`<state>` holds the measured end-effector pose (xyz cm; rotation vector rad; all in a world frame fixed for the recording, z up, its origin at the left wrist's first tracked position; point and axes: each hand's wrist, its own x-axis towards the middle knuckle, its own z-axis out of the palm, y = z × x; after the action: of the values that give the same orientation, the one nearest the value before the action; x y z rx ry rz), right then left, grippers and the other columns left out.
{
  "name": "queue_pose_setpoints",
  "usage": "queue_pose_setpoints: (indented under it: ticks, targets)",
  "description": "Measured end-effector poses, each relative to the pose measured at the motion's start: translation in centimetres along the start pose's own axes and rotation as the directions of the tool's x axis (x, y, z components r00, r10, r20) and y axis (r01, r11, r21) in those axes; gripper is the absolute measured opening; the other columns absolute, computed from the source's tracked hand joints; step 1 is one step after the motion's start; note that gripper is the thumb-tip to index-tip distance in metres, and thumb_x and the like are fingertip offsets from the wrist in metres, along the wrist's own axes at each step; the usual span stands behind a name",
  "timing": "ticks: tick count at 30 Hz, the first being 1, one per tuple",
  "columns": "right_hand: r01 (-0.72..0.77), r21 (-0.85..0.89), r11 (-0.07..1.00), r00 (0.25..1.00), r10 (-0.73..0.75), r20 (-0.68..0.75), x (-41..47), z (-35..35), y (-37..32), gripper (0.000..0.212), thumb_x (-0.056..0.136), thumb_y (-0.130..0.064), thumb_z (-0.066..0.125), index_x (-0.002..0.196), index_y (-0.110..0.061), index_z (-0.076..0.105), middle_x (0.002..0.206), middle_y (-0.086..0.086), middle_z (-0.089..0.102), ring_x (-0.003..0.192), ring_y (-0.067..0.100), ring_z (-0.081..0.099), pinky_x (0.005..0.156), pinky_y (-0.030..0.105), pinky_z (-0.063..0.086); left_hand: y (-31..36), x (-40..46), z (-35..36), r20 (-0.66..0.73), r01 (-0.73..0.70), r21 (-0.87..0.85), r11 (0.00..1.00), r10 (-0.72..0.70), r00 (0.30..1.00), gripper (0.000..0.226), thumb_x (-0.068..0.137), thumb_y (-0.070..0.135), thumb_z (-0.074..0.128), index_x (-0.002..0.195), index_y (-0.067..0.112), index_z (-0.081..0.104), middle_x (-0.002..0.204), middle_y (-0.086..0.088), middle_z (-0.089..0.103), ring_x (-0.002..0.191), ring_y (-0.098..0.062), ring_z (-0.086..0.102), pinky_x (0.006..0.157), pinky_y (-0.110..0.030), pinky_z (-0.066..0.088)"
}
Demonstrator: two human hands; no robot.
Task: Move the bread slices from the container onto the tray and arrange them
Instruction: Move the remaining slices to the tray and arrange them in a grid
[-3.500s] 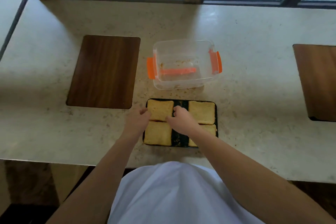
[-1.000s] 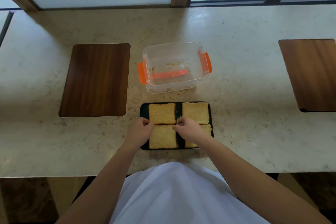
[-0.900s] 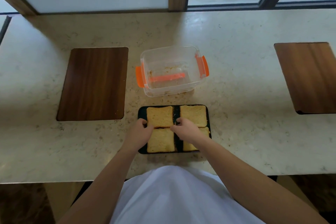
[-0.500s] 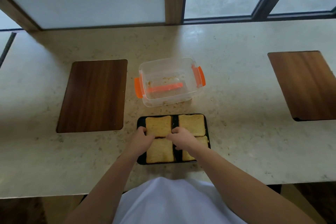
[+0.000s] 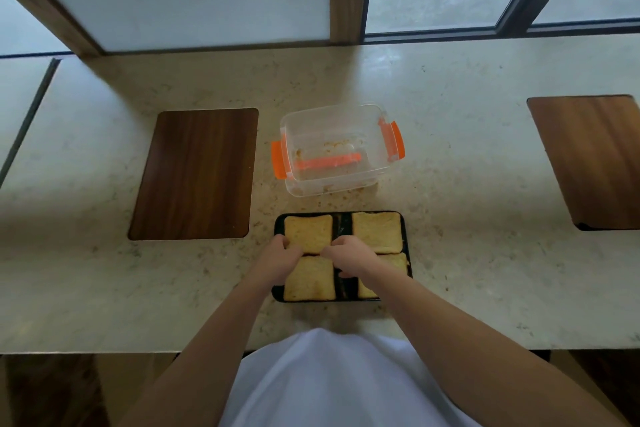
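Note:
Several toasted bread slices lie in two rows on the black tray (image 5: pixel 278 222) near the counter's front edge. The far-left slice (image 5: pixel 308 232) sits between my hands. My left hand (image 5: pixel 281 258) pinches its near-left corner, and my right hand (image 5: pixel 349 253) pinches its near-right corner. The far-right slice (image 5: pixel 377 230) lies free. The near-left slice (image 5: pixel 310 279) is partly under my left hand, and the near-right slice (image 5: pixel 398 262) is mostly hidden by my right forearm. The clear container (image 5: pixel 337 149) with orange clips stands behind the tray and holds only crumbs.
A dark wooden board (image 5: pixel 195 173) is set into the counter left of the container. Another wooden board (image 5: pixel 595 159) lies at the right edge. Windows and a wooden post rise behind the beige stone counter (image 5: pixel 467 184).
My hands stay at the far-left slice's near corners and have hardly shifted. The head camera has tilted up, so the tray and container sit lower in view.

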<state>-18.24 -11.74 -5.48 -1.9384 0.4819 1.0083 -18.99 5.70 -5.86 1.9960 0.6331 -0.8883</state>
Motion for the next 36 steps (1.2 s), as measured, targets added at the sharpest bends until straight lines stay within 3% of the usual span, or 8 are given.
queue_pose_setpoints:
  ticks: [4, 9, 16, 20, 23, 27, 32, 36]
  targets:
    - [0.007, -0.006, 1.0, 1.0, -0.007, -0.003, 0.2, 0.0, -0.1, 0.05, 0.093, -0.034, 0.059, 0.137, -0.012, 0.053, 0.106, 0.003, 0.062, 0.084, 0.014, 0.056, 0.09, 0.041, 0.058, 0.8, -0.9, -0.3, -0.007, 0.014, -0.026, 1.0, -0.014, 1.0, 0.06, 0.097, 0.034, 0.053, 0.15, 0.013, 0.036, 0.136, -0.009, 0.046, 0.109, -0.023, 0.048, 0.083, -0.043, 0.053]
    - [0.024, 0.068, 0.997, 1.0, -0.025, 0.013, 0.1, -0.3, 0.2, 0.053, 0.095, -0.033, 0.06, 0.143, -0.014, 0.048, 0.11, 0.0, 0.061, 0.099, 0.016, 0.06, 0.069, 0.026, 0.055, 0.9, -2.1, -0.8, -0.131, -0.098, 0.219, 0.971, 0.129, 0.983, 0.028, 0.093, 0.029, 0.054, 0.118, 0.017, 0.052, 0.115, -0.012, 0.061, 0.09, -0.021, 0.055, 0.078, -0.043, 0.052]
    - [0.123, -0.092, 0.988, 0.918, -0.148, -0.369, -0.2, -5.4, 3.5, 0.05, 0.092, -0.025, 0.058, 0.14, -0.011, 0.051, 0.14, 0.011, 0.052, 0.098, 0.015, 0.052, 0.08, 0.028, 0.043, 5.2, -3.0, 3.2, -0.093, -0.31, 0.196, 0.93, 0.332, 0.939, 0.036, 0.093, 0.035, 0.054, 0.125, 0.021, 0.055, 0.095, 0.004, 0.061, 0.073, -0.014, 0.063, 0.062, -0.036, 0.052]
    - [0.068, -0.131, 0.989, 0.9, -0.117, -0.419, -0.1, -7.6, 5.1, 0.056, 0.09, -0.025, 0.057, 0.143, -0.011, 0.047, 0.143, 0.014, 0.043, 0.114, 0.024, 0.051, 0.084, 0.032, 0.039, 6.9, -2.5, 6.5, -0.005, -0.353, 0.248, 0.902, 0.365, 0.931, 0.049, 0.095, 0.035, 0.053, 0.14, 0.017, 0.049, 0.13, -0.003, 0.057, 0.079, -0.006, 0.056, 0.06, -0.025, 0.045]
    - [0.026, -0.144, 0.989, 0.919, -0.081, -0.386, 0.2, -8.3, 5.8, 0.06, 0.09, -0.028, 0.056, 0.145, -0.01, 0.044, 0.143, 0.015, 0.044, 0.112, 0.024, 0.053, 0.081, 0.034, 0.044, 7.8, -2.3, 7.9, 0.027, -0.345, 0.33, 0.879, 0.356, 0.934, 0.058, 0.094, 0.036, 0.051, 0.148, 0.014, 0.04, 0.146, -0.009, 0.042, 0.097, -0.021, 0.061, 0.068, -0.032, 0.05]
    - [0.017, -0.144, 0.989, 0.929, -0.069, -0.364, 0.3, -8.5, 6.5, 0.061, 0.089, -0.027, 0.058, 0.146, -0.009, 0.045, 0.142, 0.015, 0.049, 0.116, 0.027, 0.056, 0.085, 0.036, 0.049, 8.8, -1.8, 9.1, 0.07, -0.281, 0.333, 0.9, 0.273, 0.959, 0.066, 0.093, 0.033, 0.05, 0.153, 0.014, 0.03, 0.15, -0.013, 0.039, 0.113, -0.03, 0.059, 0.085, -0.044, 0.056]
    - [0.055, -0.14, 0.989, 0.911, -0.107, -0.399, -0.1, -8.2, 6.3, 0.059, 0.089, -0.027, 0.06, 0.144, -0.009, 0.046, 0.14, 0.014, 0.051, 0.121, 0.027, 0.053, 0.094, 0.037, 0.047, 9.0, -1.0, 9.7, 0.053, -0.227, 0.255, 0.94, 0.221, 0.974, 0.071, 0.09, 0.031, 0.052, 0.155, 0.017, 0.026, 0.151, -0.012, 0.04, 0.093, -0.021, 0.065, 0.062, -0.033, 0.051]
    - [0.061, -0.139, 0.988, 0.915, -0.111, -0.389, -0.2, -8.0, 6.2, 0.056, 0.09, -0.027, 0.059, 0.142, -0.01, 0.048, 0.139, 0.011, 0.053, 0.121, 0.025, 0.055, 0.097, 0.038, 0.049, 9.0, -0.3, 9.7, 0.035, -0.18, 0.211, 0.961, 0.177, 0.984, 0.071, 0.09, 0.031, 0.053, 0.154, 0.015, 0.026, 0.153, -0.011, 0.037, 0.099, -0.019, 0.06, 0.069, -0.034, 0.051]
